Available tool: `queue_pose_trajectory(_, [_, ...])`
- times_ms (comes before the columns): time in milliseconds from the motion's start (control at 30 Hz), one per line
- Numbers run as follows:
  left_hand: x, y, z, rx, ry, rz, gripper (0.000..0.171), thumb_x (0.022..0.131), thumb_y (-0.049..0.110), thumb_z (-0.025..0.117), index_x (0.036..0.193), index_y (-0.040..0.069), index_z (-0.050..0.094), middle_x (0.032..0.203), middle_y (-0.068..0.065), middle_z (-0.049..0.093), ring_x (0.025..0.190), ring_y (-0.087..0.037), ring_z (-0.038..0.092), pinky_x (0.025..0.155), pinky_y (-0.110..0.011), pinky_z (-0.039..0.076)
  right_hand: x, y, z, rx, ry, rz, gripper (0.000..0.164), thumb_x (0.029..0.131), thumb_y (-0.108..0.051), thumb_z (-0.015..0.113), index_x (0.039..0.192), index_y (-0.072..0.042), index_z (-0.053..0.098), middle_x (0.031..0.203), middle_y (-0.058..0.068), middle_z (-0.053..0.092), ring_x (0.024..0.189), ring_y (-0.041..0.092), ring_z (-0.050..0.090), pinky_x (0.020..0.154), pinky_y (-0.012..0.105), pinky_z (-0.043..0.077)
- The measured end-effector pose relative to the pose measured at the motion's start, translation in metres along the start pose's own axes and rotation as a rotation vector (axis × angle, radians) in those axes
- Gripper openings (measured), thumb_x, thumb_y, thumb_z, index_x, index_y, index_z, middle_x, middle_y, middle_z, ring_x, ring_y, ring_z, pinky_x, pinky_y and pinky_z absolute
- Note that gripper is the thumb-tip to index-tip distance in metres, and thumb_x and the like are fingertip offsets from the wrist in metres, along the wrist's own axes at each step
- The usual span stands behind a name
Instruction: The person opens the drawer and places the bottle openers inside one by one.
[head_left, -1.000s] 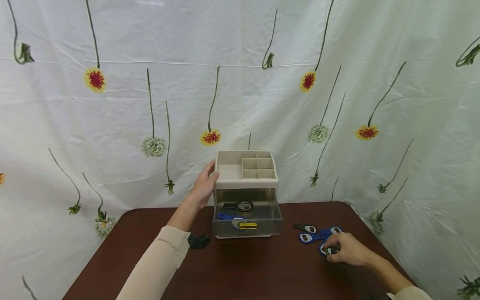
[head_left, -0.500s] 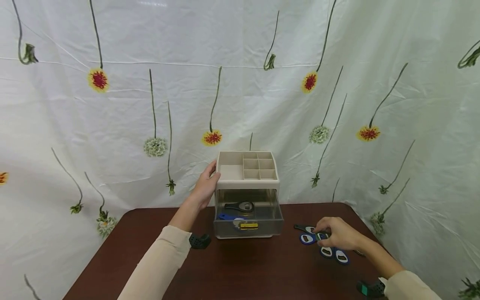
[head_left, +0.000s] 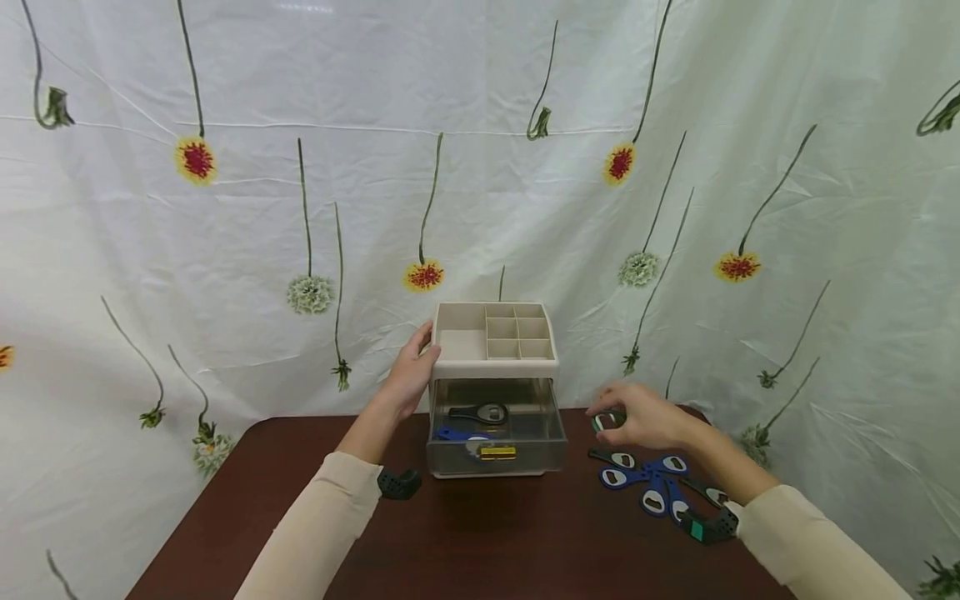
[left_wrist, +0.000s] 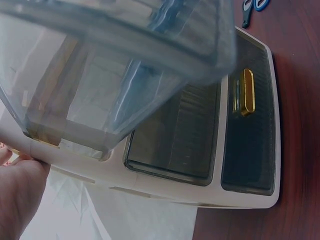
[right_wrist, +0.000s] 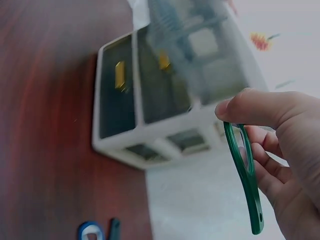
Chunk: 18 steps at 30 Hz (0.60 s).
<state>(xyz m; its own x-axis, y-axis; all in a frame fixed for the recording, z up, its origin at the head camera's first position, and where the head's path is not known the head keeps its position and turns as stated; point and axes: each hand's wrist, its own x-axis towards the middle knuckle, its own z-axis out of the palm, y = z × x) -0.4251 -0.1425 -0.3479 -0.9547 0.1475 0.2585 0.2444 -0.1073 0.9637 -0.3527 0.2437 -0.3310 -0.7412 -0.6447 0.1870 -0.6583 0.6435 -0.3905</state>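
My left hand [head_left: 407, 375] rests against the upper left side of a cream desktop drawer organizer [head_left: 495, 367], thumb near its top rim. The organizer's clear grey top drawer [head_left: 450, 458] is pulled out. Inside lie a black bottle opener [head_left: 491, 412] and a blue bottle opener [head_left: 452, 434]. To the drawer's right, above the table, my right hand [head_left: 648, 419] pinches a green bottle opener [right_wrist: 248, 182] by its oval head between thumb and fingers. In the right wrist view its handle hangs downward.
Several bottle openers lie on the table right of the organizer, among them a blue one [head_left: 615, 477] and a dark one [head_left: 621, 459]. Lower drawers [left_wrist: 250, 145] are pushed in. A flowered cloth [head_left: 360, 208] hangs behind the dark red table [head_left: 480, 542].
My right hand has lifted the green bottle opener from the pile and carried it up and left toward the drawer. The left hand has stayed on the organizer.
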Motion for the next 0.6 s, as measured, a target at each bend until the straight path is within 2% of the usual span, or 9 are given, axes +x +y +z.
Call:
queue_pose_trajectory(133, [0.000, 0.000, 0.000, 0.004, 0.001, -0.002, 0.058, 0.112, 0.008, 0.036, 0.166, 0.008, 0.014, 0.168, -0.015, 0.018, 0.149, -0.033, 0.026, 0.116, -0.051, 0.031, 0.017, -0.018, -0.011, -0.017, 0.029, -0.073, 0.026, 0.090, -0.017, 0.080, 0.115, -0.009, 0.079, 0.113, 0.000, 0.065, 0.095, 0.024, 0.061, 0.082, 0.050, 0.053])
queue_pose_trajectory(233, [0.000, 0.000, 0.000, 0.009, 0.001, -0.005, 0.058, 0.113, 0.008, 0.036, 0.166, 0.008, 0.014, 0.168, -0.015, 0.018, 0.149, -0.033, 0.026, 0.116, -0.052, 0.031, 0.028, -0.032, -0.015, -0.035, 0.040, -0.109, 0.026, 0.089, -0.016, 0.080, 0.115, -0.008, 0.079, 0.114, -0.001, 0.066, 0.100, 0.025, 0.063, 0.083, 0.048, 0.054])
queue_pose_trajectory(367, [0.000, 0.000, 0.001, 0.009, -0.003, -0.009, 0.058, 0.113, 0.009, 0.036, 0.166, 0.008, 0.014, 0.168, -0.015, 0.017, 0.150, -0.033, 0.025, 0.117, -0.051, 0.030, 0.042, -0.048, -0.016, -0.061, 0.020, -0.131, 0.028, 0.089, -0.015, 0.080, 0.116, -0.009, 0.079, 0.116, 0.000, 0.065, 0.103, 0.025, 0.062, 0.083, 0.044, 0.053])
queue_pose_trajectory(600, [0.001, 0.001, 0.002, 0.017, 0.011, -0.011, 0.058, 0.113, 0.009, 0.037, 0.166, 0.008, 0.015, 0.168, -0.015, 0.018, 0.150, -0.031, 0.025, 0.117, -0.050, 0.031, 0.061, -0.067, -0.017, -0.095, -0.009, -0.174, 0.029, 0.089, -0.016, 0.081, 0.117, -0.012, 0.078, 0.120, 0.001, 0.064, 0.110, 0.025, 0.062, 0.089, 0.048, 0.053])
